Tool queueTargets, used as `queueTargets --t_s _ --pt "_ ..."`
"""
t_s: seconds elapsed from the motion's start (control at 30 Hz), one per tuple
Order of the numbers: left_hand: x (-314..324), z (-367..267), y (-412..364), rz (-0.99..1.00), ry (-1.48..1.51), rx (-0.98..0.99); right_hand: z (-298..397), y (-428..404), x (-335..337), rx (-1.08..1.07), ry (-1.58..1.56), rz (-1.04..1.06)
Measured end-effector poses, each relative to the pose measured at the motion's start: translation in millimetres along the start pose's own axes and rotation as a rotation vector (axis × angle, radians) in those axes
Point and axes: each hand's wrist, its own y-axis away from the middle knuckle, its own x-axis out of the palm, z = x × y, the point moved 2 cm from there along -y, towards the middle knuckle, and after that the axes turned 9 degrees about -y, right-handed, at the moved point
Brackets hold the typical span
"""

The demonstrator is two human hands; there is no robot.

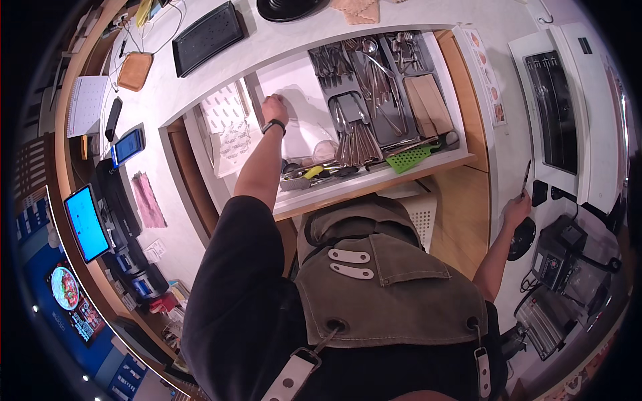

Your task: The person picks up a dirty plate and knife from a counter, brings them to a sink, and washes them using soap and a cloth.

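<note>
My left hand [275, 109], with a dark band on its wrist, reaches into a pulled-out drawer [361, 189]. Its fingers are curled near a divider, above a flat white surface [296, 80]; whether they hold anything is hidden. Right of it, a grey cutlery tray [346, 92] holds spoons, forks and other metal utensils [358, 145]. Printed paper sheets [233, 143] lie in the left compartment. Far to the right, my right hand [516, 209] is closed around a slim, dark, knife-like utensil [526, 175], over the side counter beside a round black dish [521, 239].
A green perforated utensil [411, 158] overhangs the drawer's front edge. On the back counter lies a black rectangular tray [208, 39]. A white oven-like appliance [556, 115] and a dark machine [559, 250] stand at right. A phone [127, 148] and a lit screen [87, 224] are at left.
</note>
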Motion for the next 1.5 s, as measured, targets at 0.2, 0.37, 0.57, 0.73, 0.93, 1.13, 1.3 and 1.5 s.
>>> queueTargets --t_s 0.2,0.37,0.57,0.73,0.93,1.13,1.3,1.5 --pt "-3.4 -36.9 76.4 0.304 0.118 0.624 61.3 6.7 -16.7 0.113 0.150 -0.072" --pt "11.8 -46.4 104.1 0.368 -0.077 0.795 113.0 29.0 -17.4 -0.247 -0.179 -0.276" --pt "8.1 -44.9 100.2 0.196 -0.342 0.800 233.4 86.3 2.6 -0.283 -0.508 -0.021" --pt "-11.4 -19.1 109.5 0.316 -0.190 0.578 349.5 122.2 35.1 -0.462 -0.964 0.386" --pt "-86.0 -3.2 175.4 0.345 0.523 -0.053 492.1 159.9 136.0 -0.645 -0.776 0.935" --pt "-155.8 20.9 250.4 0.177 0.724 -0.202 553.6 179.2 223.6 -0.544 -0.344 0.998" --pt "-183.1 38.6 282.9 0.180 0.856 -0.351 564.8 175.3 226.5 -0.454 -0.294 1.102" --pt "-191.3 68.7 267.0 0.266 0.967 -0.321 566.8 176.4 228.1 -0.340 -0.344 1.073"
